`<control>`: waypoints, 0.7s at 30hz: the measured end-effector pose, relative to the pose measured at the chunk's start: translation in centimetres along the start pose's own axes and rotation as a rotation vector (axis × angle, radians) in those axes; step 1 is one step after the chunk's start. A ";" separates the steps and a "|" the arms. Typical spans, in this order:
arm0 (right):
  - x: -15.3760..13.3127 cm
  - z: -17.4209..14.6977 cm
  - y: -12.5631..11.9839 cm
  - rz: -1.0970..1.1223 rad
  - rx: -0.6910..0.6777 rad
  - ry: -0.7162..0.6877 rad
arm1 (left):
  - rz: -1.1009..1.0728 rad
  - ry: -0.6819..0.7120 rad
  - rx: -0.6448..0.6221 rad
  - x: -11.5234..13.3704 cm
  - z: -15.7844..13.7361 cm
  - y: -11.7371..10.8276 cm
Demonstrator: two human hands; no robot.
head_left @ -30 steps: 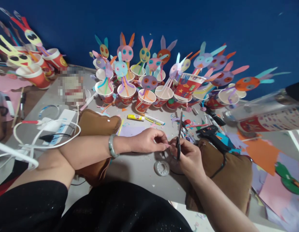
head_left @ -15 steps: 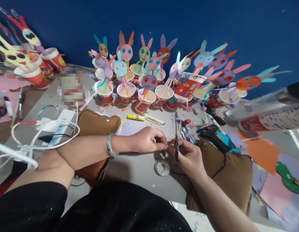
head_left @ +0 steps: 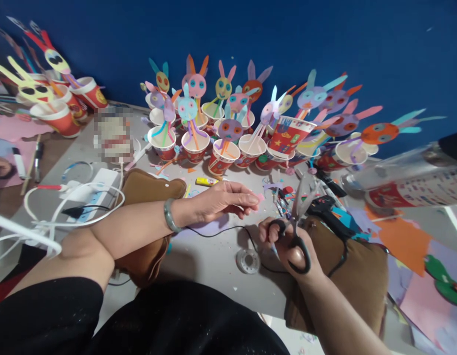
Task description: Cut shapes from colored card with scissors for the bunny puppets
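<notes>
My left hand (head_left: 224, 201) reaches over the table and pinches a small pink scrap of paper (head_left: 261, 198) at its fingertips. Black-handled scissors (head_left: 301, 209) hang on the fingers of my right hand (head_left: 283, 246), with the blades pointing up and away. Something thin and pale shows below the curled right fingers, too small to name. Just beneath lies a white tape roll (head_left: 248, 260). A black cord (head_left: 224, 230) runs over the table between the hands. Near my left wrist are a yellow glue stick (head_left: 207, 181) and a sheet of lilac paper (head_left: 209, 226).
Several paper cups (head_left: 223, 159) holding paper rabbit figures line the blue wall (head_left: 228, 29). A glue gun (head_left: 328, 211) lies by the right brown cushion (head_left: 342, 276); another brown cushion (head_left: 150, 190) is left. White cables cross a power strip (head_left: 98, 190). Another person's hand (head_left: 1, 170) shows far left.
My hands have moved apart. The scissors have swung from edge-on to showing both handles and blades. The pink scrap now shows clearly in my left fingers, and the cord is more visible.
</notes>
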State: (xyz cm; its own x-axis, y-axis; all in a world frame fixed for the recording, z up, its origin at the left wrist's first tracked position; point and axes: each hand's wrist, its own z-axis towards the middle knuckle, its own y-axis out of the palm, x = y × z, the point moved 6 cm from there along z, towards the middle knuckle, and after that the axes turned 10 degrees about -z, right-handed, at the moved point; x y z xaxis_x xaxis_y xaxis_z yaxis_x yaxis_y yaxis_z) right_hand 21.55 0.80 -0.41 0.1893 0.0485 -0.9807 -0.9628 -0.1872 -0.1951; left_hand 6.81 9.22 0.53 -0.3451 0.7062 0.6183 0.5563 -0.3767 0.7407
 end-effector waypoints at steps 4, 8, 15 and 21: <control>-1.1 0.0 1.2 -0.044 -0.252 0.005 | -0.042 0.033 0.038 0.4 0.1 -0.3; -2.2 0.3 1.7 -0.110 -0.323 0.044 | -0.053 0.078 0.075 0.6 0.2 -0.6; -2.5 0.5 2.1 -0.131 -0.335 0.019 | -0.061 0.125 0.114 0.8 0.3 -1.0; -2.3 0.6 2.2 -0.133 -0.360 0.007 | -0.052 0.140 0.112 1.0 0.1 -1.0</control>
State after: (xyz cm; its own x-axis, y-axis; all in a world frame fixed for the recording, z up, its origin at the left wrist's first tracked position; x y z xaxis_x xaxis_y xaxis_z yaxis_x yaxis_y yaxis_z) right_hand 18.90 0.83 1.38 0.3106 0.0894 -0.9463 -0.8005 -0.5123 -0.3111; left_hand 6.03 10.35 0.40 -0.4736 0.6294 0.6161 0.6127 -0.2671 0.7438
